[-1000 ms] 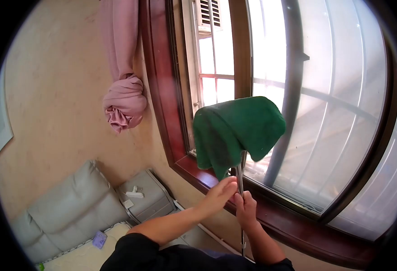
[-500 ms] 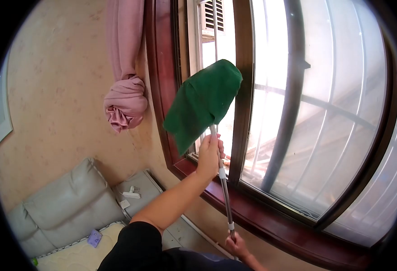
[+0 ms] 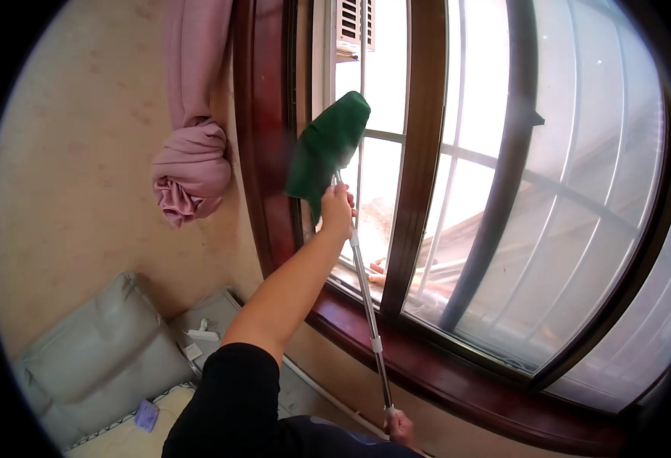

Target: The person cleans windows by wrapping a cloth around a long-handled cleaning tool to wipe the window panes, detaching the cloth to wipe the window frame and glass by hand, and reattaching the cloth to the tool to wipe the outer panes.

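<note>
A telescopic metal pole (image 3: 367, 298) runs up from the bottom of the view, with a green cloth (image 3: 326, 145) draped over its top end like a mop head. Wrapped round the pole just below the cloth is my left hand (image 3: 338, 210), closed, with the arm stretched out. My right hand (image 3: 400, 426) grips the pole's lower end near my body. The cloth is in the opening at the left side of the window, close to the dark frame (image 3: 419, 153). Whatever is under the cloth is hidden.
A knotted pink curtain (image 3: 191, 172) hangs on the wall to the left. The reddish-brown sill (image 3: 442, 378) crosses below the window panes. Lower left are a grey padded headboard (image 3: 103, 355), a bedside cabinet (image 3: 229, 309) with a white power strip (image 3: 203, 334), and a small purple packet (image 3: 146, 415).
The pole and green cloth have moved away from me and left, further into the window opening. My left arm has stretched out with them; the cloth now appears smaller and narrower.
</note>
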The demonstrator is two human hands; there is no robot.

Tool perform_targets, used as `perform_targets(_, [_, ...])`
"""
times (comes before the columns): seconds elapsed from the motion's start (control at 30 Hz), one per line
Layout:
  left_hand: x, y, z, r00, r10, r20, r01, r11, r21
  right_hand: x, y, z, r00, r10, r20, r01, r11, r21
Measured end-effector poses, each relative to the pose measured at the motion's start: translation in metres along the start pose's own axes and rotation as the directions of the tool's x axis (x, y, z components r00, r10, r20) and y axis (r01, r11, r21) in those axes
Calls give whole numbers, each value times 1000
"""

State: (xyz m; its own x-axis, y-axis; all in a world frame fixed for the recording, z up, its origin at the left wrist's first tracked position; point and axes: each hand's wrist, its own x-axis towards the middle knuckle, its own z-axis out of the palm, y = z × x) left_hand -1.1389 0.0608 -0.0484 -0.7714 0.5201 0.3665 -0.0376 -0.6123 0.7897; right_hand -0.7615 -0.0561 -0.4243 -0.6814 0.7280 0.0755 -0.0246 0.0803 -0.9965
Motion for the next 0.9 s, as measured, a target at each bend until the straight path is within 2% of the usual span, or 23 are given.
perform_targets(0.17, [34,0,-7,1000,5,11,-5,1000,30,29,-49,33,995,71,-76,-59,987,148])
perform_targets(0.37, [56,5,-9,1000,-27,3,27,1000,-12,46,-5,52,935,-324,-143,341,933,119])
perform_targets(0.5, [64,2,-4,1000,-11,17,11,1000,10,65,20,52,896,-422,-139,430,902,34])
perform_targets(0.53, [70,3,-2,1000,-3,15,3,999,34,68,12,51,888,-436,-150,445,895,38])
perform_targets(0.6, [75,3,-4,997,1,75,-4,999,41,67,-10,48,928,-369,-53,357,922,-152])
perform_targets(0.7, [67,4,-11,988,-21,152,11,998,70,53,-38,53,923,-379,-72,363,917,-167])
perform_targets(0.73, [60,7,-10,987,-25,159,19,999,35,52,-44,52,928,-371,-32,366,924,-112])
perform_targets(0.83, [47,11,-12,972,-43,232,41,999,12,59,-60,57,902,-429,-49,426,903,-55])
perform_targets(0.9, [41,14,-12,952,-42,303,39,999,15,70,-65,60,884,-463,-59,453,882,-127])
